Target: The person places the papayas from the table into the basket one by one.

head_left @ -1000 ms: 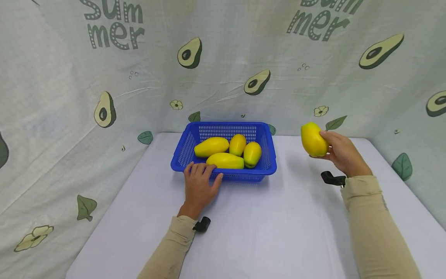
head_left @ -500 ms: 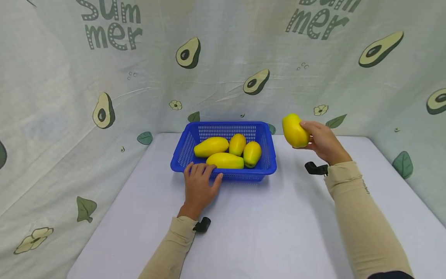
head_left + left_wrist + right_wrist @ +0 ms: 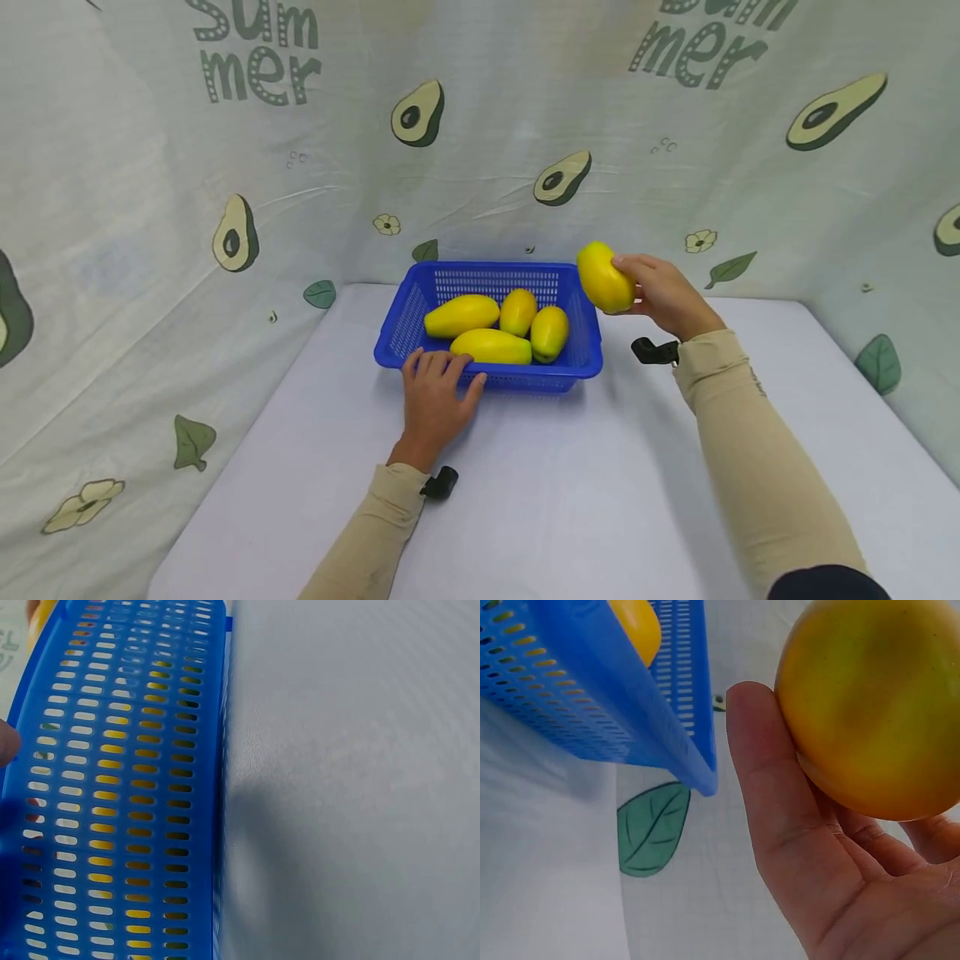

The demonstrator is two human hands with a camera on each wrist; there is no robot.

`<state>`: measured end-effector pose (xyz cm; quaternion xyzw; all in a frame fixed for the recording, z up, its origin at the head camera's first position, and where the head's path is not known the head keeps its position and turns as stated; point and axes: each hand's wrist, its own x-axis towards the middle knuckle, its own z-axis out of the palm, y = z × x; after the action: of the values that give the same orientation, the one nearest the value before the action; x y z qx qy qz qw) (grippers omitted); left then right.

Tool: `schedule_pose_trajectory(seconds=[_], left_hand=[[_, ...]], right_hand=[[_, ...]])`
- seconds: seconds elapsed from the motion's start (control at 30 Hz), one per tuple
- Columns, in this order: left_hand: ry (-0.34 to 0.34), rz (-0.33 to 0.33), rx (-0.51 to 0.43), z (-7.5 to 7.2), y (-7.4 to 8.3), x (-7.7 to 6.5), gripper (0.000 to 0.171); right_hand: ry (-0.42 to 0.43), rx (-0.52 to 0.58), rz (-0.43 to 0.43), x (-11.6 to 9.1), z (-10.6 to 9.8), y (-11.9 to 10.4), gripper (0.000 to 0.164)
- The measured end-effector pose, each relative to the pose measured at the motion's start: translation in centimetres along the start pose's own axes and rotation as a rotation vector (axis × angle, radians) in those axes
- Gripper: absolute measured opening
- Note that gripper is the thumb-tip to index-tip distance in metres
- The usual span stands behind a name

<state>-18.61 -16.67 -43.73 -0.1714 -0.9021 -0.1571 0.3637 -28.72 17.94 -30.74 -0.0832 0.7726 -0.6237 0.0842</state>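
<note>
My right hand (image 3: 667, 296) grips a yellow papaya (image 3: 604, 279), thumb on the near side and fingers beneath. It hangs in the air at the right back corner of a blue plastic basket (image 3: 582, 371), overlapping the rim in the head view. In the right wrist view the papaya (image 3: 877, 705) rests against the thumb and fingers. My left hand (image 3: 437, 408) holds the basket's front rim, fingers hooked over it and thumb outside. Inside the basket lie several more yellow papayas (image 3: 491, 346), bunched toward its middle and right. The left wrist view shows the slotted basket wall (image 3: 112, 787) close up.
The basket stands on a white-covered table (image 3: 555, 500), near its back edge. A pale cloth (image 3: 480, 108) printed with avocados and leaves hangs behind and along the sides. Black wrist cameras (image 3: 654, 351) sit on both wrists.
My right hand has carried the papaya leftward and slightly up, from over the table's right part to the basket's right edge. The left hand stays on the front rim.
</note>
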Motion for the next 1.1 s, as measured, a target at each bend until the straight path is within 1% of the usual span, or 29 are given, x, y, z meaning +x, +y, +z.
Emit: schedule_pose_trajectory(seconds=[0.23,0.37,0.53,0.7,0.8,0.93,1.1], left_hand=[[-0.004,0.009,0.011,0.0,0.1,0.0,0.037],[0.005,0.015,0.012,0.0,0.1,0.0,0.037],[0.018,0.028,0.004,0.0,0.1,0.0,0.038],[0.029,0.029,0.004,-0.1,0.0,0.0,0.037],[0.033,0.028,0.007,-0.3,0.0,-0.1,0.036],[0.025,0.031,0.013,-0.3,0.1,-0.2,0.036],[0.015,0.029,0.005,-0.3,0.1,0.0,0.036]], right_hand=[[-0.009,-0.002,-0.033,1.2,1.5,-0.6,0.07],[-0.041,0.017,-0.028,1.9,2.5,-1.1,0.069],[-0.064,0.011,-0.009,2.5,3.6,-1.4,0.067],[-0.09,0.023,0.01,3.5,5.3,-1.7,0.064],[-0.104,0.051,0.016,4.0,6.4,-2.0,0.061],[-0.119,0.065,0.025,4.4,7.8,-2.5,0.057],[-0.137,0.031,0.017,4.7,9.2,-3.4,0.056]])
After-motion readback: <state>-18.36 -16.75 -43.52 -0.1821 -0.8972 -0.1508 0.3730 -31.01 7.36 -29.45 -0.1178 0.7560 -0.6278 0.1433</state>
